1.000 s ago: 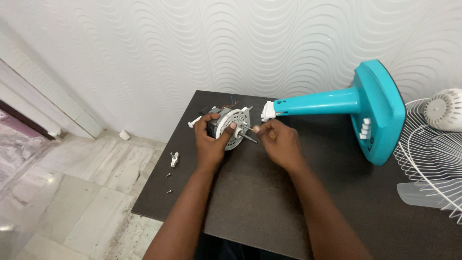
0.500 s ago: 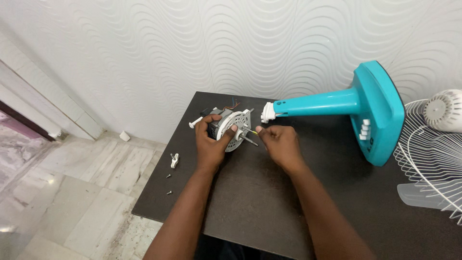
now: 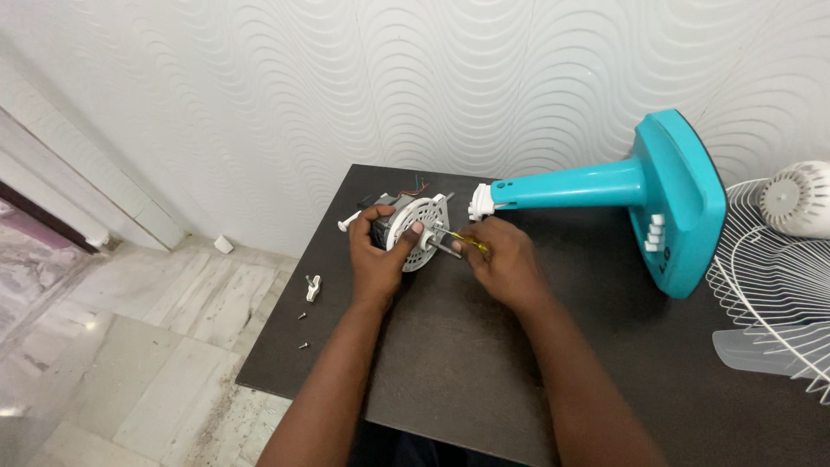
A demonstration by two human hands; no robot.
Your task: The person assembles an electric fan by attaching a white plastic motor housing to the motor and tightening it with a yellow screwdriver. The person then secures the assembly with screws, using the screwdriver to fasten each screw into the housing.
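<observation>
A fan motor point(image 3: 413, 230) with a round white perforated front plate and a metal shaft lies on the dark table point(image 3: 450, 363). My left hand point(image 3: 377, 251) grips the motor body, thumb on the white plate. A small yellow-handled screwdriver point(image 3: 467, 243) is held in my right hand point(image 3: 501, 259), with its tip at the plate beside the shaft. The teal fan stand point(image 3: 640, 195) lies on its side just behind my right hand, its white neck end near the motor.
A white wire fan guard point(image 3: 769, 285), a white hub point(image 3: 795, 199) and a translucent blade point(image 3: 761, 350) sit at the table's right edge. A small white part and screws point(image 3: 311, 290) lie on the tiled floor at the left. A patterned white wall runs behind the table.
My right hand has shifted slightly away from the plate and back toward it with the screwdriver. The left hand and the motor have stayed in place.
</observation>
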